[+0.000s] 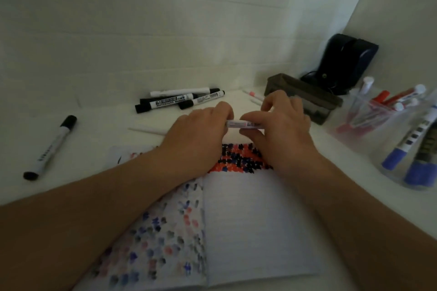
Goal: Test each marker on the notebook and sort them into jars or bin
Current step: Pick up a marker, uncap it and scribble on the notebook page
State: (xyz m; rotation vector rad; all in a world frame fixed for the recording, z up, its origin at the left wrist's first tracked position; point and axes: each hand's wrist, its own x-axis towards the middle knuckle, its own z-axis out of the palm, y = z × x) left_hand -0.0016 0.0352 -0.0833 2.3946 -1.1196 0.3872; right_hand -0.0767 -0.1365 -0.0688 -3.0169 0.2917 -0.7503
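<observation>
both hands [238,125] gripping marker [243,124], above notebook [255,227]

notebook [255,227]: red, blue, black dots | lone marker [50,147]: white, black cap

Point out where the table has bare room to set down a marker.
Bare table lies between the lone black marker and the black marker pile. The right side is crowded: red-marker jar, blue-marker jar, dark bin.
</observation>
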